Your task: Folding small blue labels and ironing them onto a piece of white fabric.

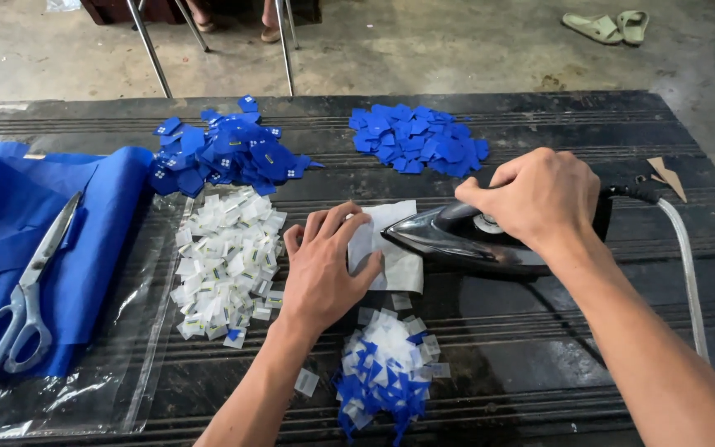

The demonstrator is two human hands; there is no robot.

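My right hand (544, 196) grips the handle of a black clothes iron (457, 240), whose tip rests on a sheet of white paper (395, 248) on the dark table (539, 132). My left hand (323, 265) lies flat, fingers spread, pressing on the left part of that white sheet. Just below the hands sits a small heap of blue and white pieces (384, 372). To the left of my left hand is a pile of small white labels (225, 261).
Two piles of blue fabric squares (229, 153) (417, 139) lie at the back. Blue cloth (35, 223) with scissors (22, 302) and a clear plastic bag (117, 364) sit left. The iron's cord (688, 265) runs right. Chair legs (151, 45), a person's feet and sandals (606, 26) are on the floor.
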